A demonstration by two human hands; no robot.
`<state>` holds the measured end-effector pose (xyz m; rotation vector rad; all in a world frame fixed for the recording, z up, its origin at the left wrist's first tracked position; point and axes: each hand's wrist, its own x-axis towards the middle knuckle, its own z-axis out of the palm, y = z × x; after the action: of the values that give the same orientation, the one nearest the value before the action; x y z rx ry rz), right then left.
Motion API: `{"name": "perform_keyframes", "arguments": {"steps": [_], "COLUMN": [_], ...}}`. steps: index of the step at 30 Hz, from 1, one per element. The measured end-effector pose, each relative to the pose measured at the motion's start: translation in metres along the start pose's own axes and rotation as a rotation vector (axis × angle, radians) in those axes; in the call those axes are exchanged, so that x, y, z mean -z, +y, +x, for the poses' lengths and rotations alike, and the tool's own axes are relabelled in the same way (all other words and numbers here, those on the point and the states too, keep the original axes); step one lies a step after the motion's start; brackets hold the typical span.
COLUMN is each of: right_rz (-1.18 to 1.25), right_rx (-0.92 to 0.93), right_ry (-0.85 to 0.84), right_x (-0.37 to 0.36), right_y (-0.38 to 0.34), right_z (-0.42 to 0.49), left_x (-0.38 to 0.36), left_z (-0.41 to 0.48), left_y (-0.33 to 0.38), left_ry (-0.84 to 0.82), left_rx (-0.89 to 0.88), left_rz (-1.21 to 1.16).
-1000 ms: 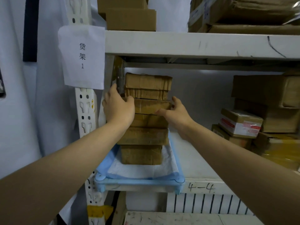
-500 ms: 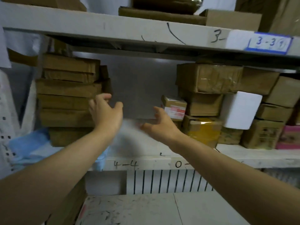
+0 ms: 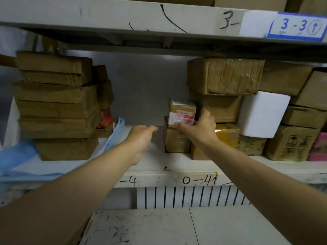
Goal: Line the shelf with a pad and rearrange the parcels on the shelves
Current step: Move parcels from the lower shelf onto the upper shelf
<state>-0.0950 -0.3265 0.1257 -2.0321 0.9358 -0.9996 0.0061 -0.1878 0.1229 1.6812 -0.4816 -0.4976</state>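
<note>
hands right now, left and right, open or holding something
Left hand: open, holds nothing, held out above the shelf.
Right hand: closed round the small labelled parcel, thumb at its front, fingers at its right side.

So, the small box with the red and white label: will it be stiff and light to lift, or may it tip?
Probably stiff: the small box shows square cardboard edges. Likely light, since the right hand spans it alone. It may tip if pushed, as it stands on the narrow brown box.
</note>
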Motion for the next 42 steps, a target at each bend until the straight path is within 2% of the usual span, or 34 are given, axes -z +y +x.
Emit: {"name": "perform_keyframes", "arguments": {"steps": [6,14,17,20,22,23,24,26,28,30,32,35,42], "right_rz": [-0.269,-0.354,-0.264,-0.015,0.141,0.126,0.029,-0.366,-0.789,-0.995,-1.023,-0.931,-0.697], "right_rx": [-0.029,0.001,0.103,0.208,0.163,0.139,0.116,0.077,0.092,0.134,0.121,0.064,-0.016], "right_ry": [0.121,0.186,0.174,-0.043,-0.163,-0.143,-0.093,-0.024,-0.094,-0.203,-0.235,-0.216,-0.039], "right_x": [-0.022,-0.050,-0.056,-0.055,-0.055,-0.055,-0.054,-0.051,-0.051,-0.057,-0.067,-0.079,-0.090], "right_y": [-0.022,-0.024,-0.021,-0.021,-0.021,-0.021,-0.021,-0.019,-0.018,-0.019,-0.018,-0.018,-0.012], "right_z": [0.027,0.053,0.052,0.046,0.049,0.052,0.056,0.061,0.054,0.045,0.042,0.044,0.048], "left_x": [-0.009,-0.017,-0.017,-0.011,0.000,0.007,0.013,0.023,0.030,0.034,0.039,0.044,0.055], "left_z": [0.035,0.076,0.083,0.092,0.099,0.103,0.106,0.107,0.108,0.108,0.108,0.106,0.105], "left_y": [0.016,0.030,0.032,0.033,0.030,0.028,0.026,0.022,0.018,0.013,0.008,0.002,-0.007], "left_ry": [-0.114,-0.283,-0.335,-0.301,-0.230,-0.192,-0.158,-0.101,-0.077,-0.068,-0.064,-0.047,-0.028], "left_rx": [0.023,0.113,0.144,0.135,0.101,0.084,0.072,0.071,0.090,0.108,0.121,0.132,0.154], "left_rz": [-0.087,-0.180,-0.227,-0.327,-0.379,-0.393,-0.405,-0.426,-0.433,-0.442,-0.444,-0.427,-0.432]}}
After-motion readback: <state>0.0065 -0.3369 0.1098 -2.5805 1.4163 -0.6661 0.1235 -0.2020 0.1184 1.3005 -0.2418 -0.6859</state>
